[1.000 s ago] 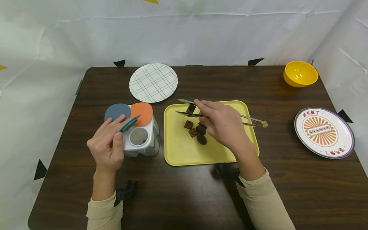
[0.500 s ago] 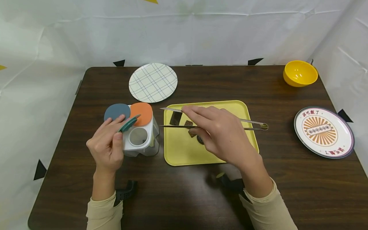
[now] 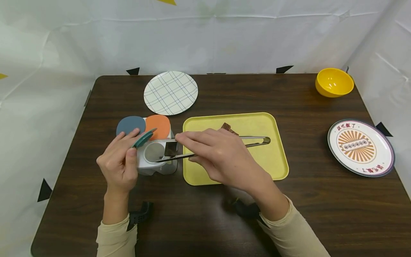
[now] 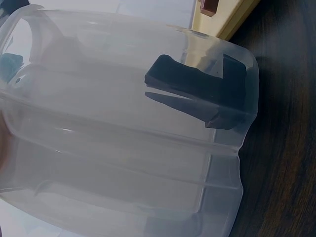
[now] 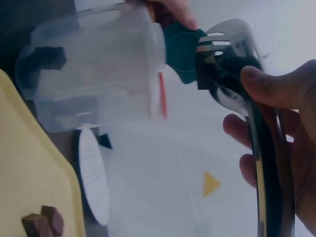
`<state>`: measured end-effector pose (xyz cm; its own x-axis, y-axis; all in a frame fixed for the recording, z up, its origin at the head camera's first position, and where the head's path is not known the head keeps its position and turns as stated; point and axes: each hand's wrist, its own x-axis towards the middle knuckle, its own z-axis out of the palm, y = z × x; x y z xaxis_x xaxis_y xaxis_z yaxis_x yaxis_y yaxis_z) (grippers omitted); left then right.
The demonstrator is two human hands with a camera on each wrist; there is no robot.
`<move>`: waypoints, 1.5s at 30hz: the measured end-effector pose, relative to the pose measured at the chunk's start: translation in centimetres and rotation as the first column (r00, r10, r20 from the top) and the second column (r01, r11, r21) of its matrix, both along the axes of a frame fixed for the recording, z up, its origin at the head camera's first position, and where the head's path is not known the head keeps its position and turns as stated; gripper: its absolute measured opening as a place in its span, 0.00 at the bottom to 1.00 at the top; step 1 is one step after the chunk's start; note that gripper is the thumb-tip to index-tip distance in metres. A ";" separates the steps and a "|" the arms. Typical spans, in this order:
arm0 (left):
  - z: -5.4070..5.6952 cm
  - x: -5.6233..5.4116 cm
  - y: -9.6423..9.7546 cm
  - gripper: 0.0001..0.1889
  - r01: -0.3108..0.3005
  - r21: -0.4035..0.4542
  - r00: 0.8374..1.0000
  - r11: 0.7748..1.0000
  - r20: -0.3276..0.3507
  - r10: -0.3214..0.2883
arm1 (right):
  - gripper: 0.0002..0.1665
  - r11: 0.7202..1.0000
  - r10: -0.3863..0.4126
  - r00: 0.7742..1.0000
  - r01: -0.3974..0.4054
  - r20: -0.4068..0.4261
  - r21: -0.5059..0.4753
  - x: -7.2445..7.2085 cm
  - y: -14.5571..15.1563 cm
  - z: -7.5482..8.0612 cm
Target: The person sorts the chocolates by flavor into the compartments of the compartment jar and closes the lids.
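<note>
Head view: right hand [image 3: 221,157] grips tongs [image 3: 266,140] holding a dark block [image 3: 171,149] above the container [image 3: 165,168]; left hand [image 3: 119,163] holds the raised teal lid [image 3: 143,139].

Tongs [image 5: 258,173] cut off in right-wrist view.

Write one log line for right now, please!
left hand: holds teal lid | right hand: grips tongs | dark piece: in tongs, near container opening

Teal lid [image 3: 143,139], dark-brown piece [image 3: 170,149], blue-gridded white plate [image 3: 171,92]
</note>
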<state>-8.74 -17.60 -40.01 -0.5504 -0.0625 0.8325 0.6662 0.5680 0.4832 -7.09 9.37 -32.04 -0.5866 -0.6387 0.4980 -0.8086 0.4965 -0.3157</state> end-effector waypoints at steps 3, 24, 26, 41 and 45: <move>0.0 0.0 0.0 0.30 -0.004 -0.002 1.000 1.000 0.000 0.004 | 0.32 0.999 0.035 0.999 -0.035 0.005 -0.008 -0.3 -0.6 -0.6; 0.1 0.0 0.1 0.31 -0.009 -0.007 1.000 1.000 -0.008 0.009 | 0.33 0.997 0.070 0.997 -0.070 -0.019 -0.012 -1.1 -3.2 -2.9; 0.1 0.0 0.1 0.31 -0.009 -0.005 1.000 1.000 -0.008 0.009 | 0.33 0.997 0.072 0.997 -0.072 -0.014 -0.016 -1.2 -3.2 -3.0; 1.0 0.2 0.7 0.30 -0.015 0.026 0.999 1.000 -0.038 0.016 | 0.33 0.997 0.081 0.997 -0.081 -0.009 -0.004 -1.3 -3.3 -3.1; 1.0 0.2 0.7 0.30 -0.018 0.024 0.999 1.000 -0.038 0.019 | 0.33 0.997 0.078 0.997 -0.078 -0.006 -0.001 -1.3 -3.3 -3.0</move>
<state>-8.57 -16.92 -39.06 -0.5171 -0.0924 0.8509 0.6739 0.5690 0.4712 -8.39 6.11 -35.09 -0.5320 -0.6818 0.5021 -0.8467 0.4318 -0.3108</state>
